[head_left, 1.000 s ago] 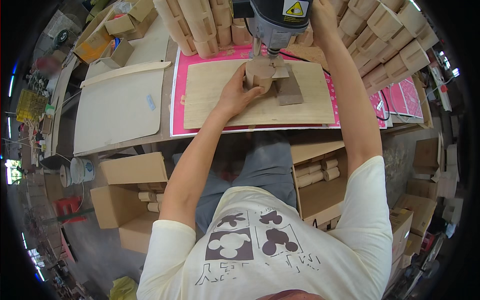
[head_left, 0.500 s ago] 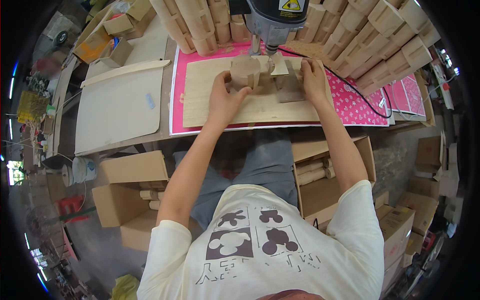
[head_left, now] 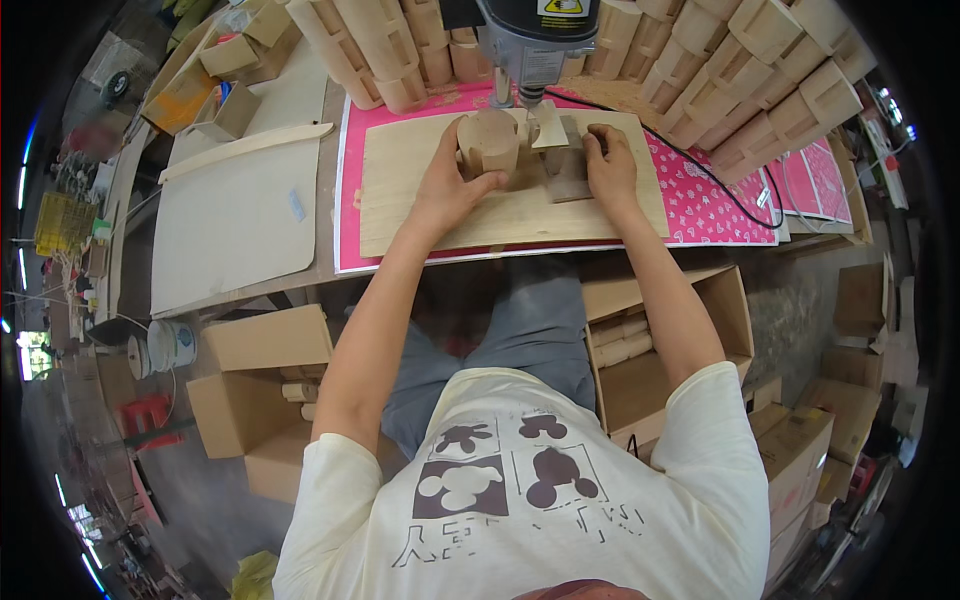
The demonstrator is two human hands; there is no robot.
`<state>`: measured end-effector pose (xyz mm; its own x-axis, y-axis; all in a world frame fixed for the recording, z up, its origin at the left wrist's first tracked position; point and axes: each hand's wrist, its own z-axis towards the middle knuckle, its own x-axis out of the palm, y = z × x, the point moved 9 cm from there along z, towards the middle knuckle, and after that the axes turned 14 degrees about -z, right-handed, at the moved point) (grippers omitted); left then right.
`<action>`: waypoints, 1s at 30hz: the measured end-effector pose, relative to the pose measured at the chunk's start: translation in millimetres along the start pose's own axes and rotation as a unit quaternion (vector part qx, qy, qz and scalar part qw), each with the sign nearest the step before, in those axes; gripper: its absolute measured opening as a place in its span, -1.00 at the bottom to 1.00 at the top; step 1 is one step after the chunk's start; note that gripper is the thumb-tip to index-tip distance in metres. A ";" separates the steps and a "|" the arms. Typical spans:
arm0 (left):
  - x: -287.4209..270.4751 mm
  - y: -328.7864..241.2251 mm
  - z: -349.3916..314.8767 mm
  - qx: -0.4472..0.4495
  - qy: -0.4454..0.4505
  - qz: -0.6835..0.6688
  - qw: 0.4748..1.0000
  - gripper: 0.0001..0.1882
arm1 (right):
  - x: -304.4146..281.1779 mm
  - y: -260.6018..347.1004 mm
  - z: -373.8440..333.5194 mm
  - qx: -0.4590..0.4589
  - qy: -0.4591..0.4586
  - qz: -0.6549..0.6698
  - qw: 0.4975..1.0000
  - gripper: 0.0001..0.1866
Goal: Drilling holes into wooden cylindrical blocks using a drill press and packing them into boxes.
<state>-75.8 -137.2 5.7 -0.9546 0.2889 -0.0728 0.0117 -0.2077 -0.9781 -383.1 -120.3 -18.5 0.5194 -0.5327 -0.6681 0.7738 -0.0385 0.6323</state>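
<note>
Near the far edge of the plywood board [head_left: 420, 215], 1 wooden cylinder [head_left: 490, 142] is clasped round its side by the left hand [head_left: 445, 190], apparently leaving its top bare; the right hand [head_left: 613, 172] is curled, its grip cannot be told.

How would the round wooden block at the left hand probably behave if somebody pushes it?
The round wooden block is probably stiff, since it looks like thick wood. Its curved side suggests it could roll if laid down. Upright, it may slide rather than tip, being fairly squat, though its underside is hidden.
</note>
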 end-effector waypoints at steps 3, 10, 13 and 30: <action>6.2 2.6 8.7 -0.011 0.017 0.013 1.000 0.09 | -2.7 4.8 -2.6 -0.012 -0.005 -0.014 1.000 -0.66; 15.9 1.8 15.7 0.013 0.012 0.028 0.999 0.12 | -0.6 4.9 -0.8 -0.009 0.003 -0.026 1.000 -0.65; 18.0 3.2 15.0 0.011 0.001 0.008 1.000 0.11 | -1.9 6.5 -0.9 -0.007 0.002 -0.026 1.000 -0.66; 29.9 -10.9 9.0 0.086 -0.041 -0.016 0.995 -0.01 | -11.5 -7.1 77.2 0.082 0.022 0.203 0.975 -0.47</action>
<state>-107.2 -134.7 15.9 -0.9747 0.2227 -0.0201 -0.0628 -0.3588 -0.9313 -422.6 -179.1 15.0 0.7891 -0.4955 -0.3631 0.4342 0.0318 0.9002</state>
